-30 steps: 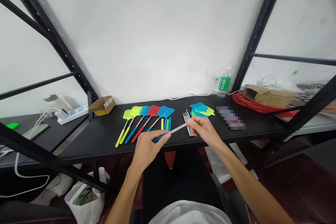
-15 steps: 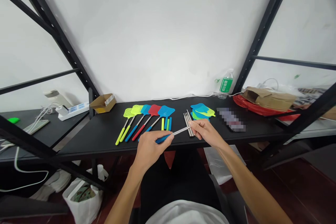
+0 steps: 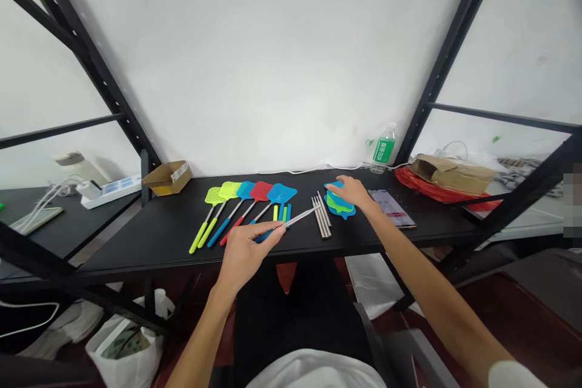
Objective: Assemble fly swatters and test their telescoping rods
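My left hand (image 3: 245,251) is closed around the blue handle of a fly swatter shaft (image 3: 301,217), whose bare silver metal rod points to the right. My right hand (image 3: 352,193) reaches to a small pile of blue and green swatter heads (image 3: 341,206), thumb and fingers closed on a blue head at the top; the palm covers part of the pile. Just left of it lie several loose metal rods (image 3: 322,218). Assembled fly swatters (image 3: 250,194) in yellow, blue and red lie fanned out at the left. Loose yellow, green and blue handles (image 3: 285,212) lie beside them.
On the black table (image 3: 140,233) a phone (image 3: 391,207) lies right of the pile. Behind stand a water bottle (image 3: 384,148) and, at left, an open cardboard box (image 3: 168,179). A red bag (image 3: 421,188) lies at the right. Black metal posts (image 3: 448,60) flank the table.
My right hand has let go of the rod's tip and moved right and away from me onto the pile of heads. My left hand still holds the handled rod.
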`<state>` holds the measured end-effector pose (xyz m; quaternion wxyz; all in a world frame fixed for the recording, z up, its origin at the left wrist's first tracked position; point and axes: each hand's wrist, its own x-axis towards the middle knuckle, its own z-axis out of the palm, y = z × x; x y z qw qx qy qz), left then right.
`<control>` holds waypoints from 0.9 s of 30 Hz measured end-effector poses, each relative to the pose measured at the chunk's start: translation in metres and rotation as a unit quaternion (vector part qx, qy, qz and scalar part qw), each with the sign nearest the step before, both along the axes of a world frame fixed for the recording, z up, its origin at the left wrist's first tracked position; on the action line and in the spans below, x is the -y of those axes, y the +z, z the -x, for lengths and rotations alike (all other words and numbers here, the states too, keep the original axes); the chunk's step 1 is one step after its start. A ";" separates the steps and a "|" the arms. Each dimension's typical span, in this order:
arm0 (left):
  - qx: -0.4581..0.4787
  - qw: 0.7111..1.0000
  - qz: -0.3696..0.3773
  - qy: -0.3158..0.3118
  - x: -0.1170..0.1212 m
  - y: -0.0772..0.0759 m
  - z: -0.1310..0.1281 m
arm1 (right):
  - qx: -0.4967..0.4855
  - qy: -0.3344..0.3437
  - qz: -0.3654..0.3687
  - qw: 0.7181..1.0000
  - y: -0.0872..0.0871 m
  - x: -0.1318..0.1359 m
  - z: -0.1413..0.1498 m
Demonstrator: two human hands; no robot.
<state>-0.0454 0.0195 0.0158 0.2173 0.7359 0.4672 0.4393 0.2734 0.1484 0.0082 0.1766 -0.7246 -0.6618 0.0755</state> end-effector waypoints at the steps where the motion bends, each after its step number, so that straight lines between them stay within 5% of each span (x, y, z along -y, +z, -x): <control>1: 0.000 1.000 0.002 -0.001 0.000 0.000 -0.001 | 0.029 -0.017 0.023 0.999 -0.001 -0.012 -0.003; 5: 0.000 1.000 0.018 -0.006 0.002 -0.001 -0.005 | 0.094 -0.019 0.080 0.992 -0.012 -0.038 -0.007; 13: -0.002 1.000 0.022 -0.004 0.002 -0.002 -0.007 | 0.188 0.035 0.104 0.976 -0.020 -0.049 0.012; 23: -0.004 1.000 0.020 -0.011 0.004 -0.001 -0.009 | 0.198 0.037 0.068 0.977 -0.025 -0.043 0.033; 27: -0.005 1.000 0.021 -0.013 0.004 -0.001 -0.008 | 0.162 0.001 0.037 0.986 -0.014 -0.038 0.030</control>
